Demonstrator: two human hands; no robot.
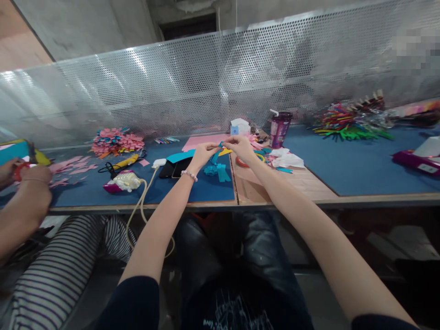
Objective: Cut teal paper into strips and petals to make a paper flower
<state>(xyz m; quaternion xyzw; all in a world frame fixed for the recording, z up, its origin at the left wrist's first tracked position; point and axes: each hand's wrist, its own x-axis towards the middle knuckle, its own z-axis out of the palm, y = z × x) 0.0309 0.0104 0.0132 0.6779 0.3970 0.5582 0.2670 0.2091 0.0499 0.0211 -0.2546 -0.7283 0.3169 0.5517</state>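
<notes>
My left hand (205, 153) and my right hand (239, 145) meet over the table in front of me, fingertips pinched together. Between them is a small blue paper strip (216, 157), part of it hanging down from the fingers. Just below lie several blue paper pieces (220, 172), some of them curled or bunched. Left of my left hand, a flat blue sheet (180, 156) rests on a black phone-like object (167, 170). A yellow piece (225, 151) shows behind my right hand. The fingers partly hide the held strip.
A purple cup (280, 129) with a straw stands behind tape rolls (243, 160) and crumpled white tissue (287, 158). Pink paper bundles (118, 141), a glue gun (125, 161) and a white cable (141, 201) are leftward. Another person's hand (34, 176) works at far left. Colourful stems (347, 121) lie right.
</notes>
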